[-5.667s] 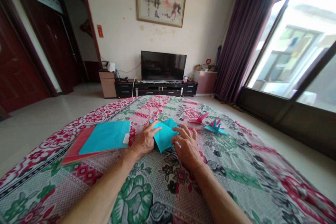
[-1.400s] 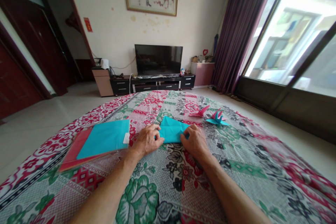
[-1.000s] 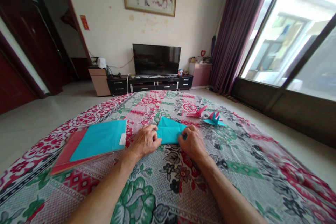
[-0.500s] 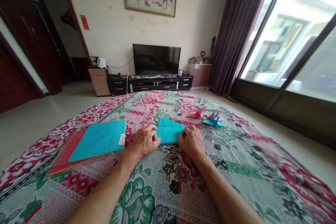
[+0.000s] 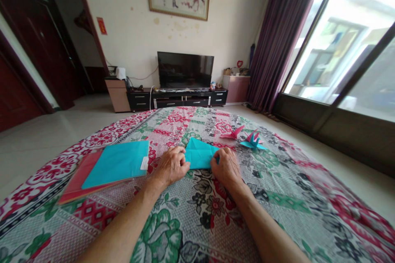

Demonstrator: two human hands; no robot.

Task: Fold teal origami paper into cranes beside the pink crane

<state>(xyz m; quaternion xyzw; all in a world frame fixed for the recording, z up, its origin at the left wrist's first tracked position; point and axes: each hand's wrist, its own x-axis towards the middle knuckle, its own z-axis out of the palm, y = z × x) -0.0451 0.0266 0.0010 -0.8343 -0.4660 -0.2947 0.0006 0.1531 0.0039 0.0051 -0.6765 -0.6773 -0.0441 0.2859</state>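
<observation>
A folded sheet of blue origami paper (image 5: 200,155) lies on the patterned tablecloth between my hands, its pointed corner facing away from me. Curled fingers of my left hand (image 5: 173,165) grip its left edge. At the right edge, my right hand (image 5: 226,166) pinches the paper between thumb and fingers. Creases run across the paper's surface. Beyond my right hand stand a pink paper crane (image 5: 233,132) and a blue paper crane (image 5: 254,141), with another pink one partly hidden behind the blue.
To the left, a stack of blue paper sheets (image 5: 117,162) lies over red sheets in a clear sleeve. The round table wears a floral tablecloth (image 5: 160,230). Past its far edge are a television (image 5: 185,70) on a low cabinet and, at right, a purple curtain (image 5: 271,37).
The view has shifted very slightly. Both hands keep their hold on the blue paper, and its shape looks the same.
</observation>
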